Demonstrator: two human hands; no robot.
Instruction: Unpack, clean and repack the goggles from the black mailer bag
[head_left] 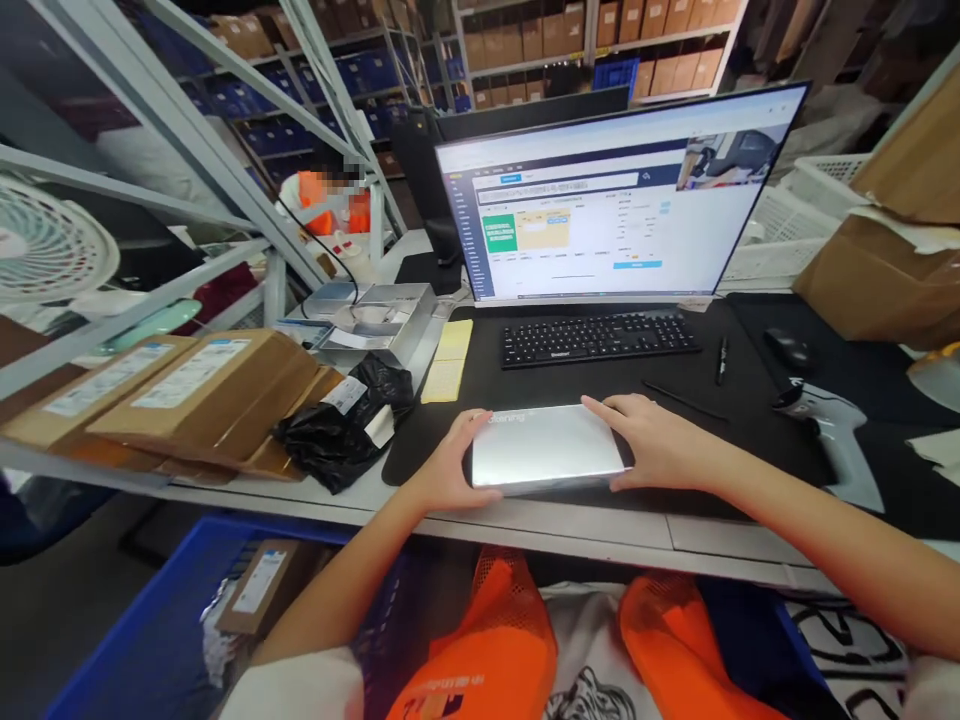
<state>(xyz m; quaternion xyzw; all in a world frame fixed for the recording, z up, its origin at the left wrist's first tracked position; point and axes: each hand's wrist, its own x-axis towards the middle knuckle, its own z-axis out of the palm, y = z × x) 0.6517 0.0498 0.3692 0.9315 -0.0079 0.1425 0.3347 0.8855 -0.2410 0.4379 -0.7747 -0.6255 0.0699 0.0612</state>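
Observation:
A flat silver-white box [546,450] with faint lettering along its far edge lies level at the front of the black desk mat [600,385]. My left hand [454,465] grips its left end, thumb at the far corner and fingers along the near side. Around the right end, my right hand [649,440] is closed in the same way. Just beyond the box is a black keyboard [600,340]. A thin black stick [684,400] and a black pen [721,360] lie on the mat to the right.
A lit monitor [600,210] stands behind the keyboard. Left are yellow sticky notes [448,360], a black plastic parcel [349,420] and cardboard boxes [217,395]. Right are a mouse [789,348] and a barcode scanner [836,440]. Below sits a blue bin [142,640]. A person [330,205] is beyond the frame.

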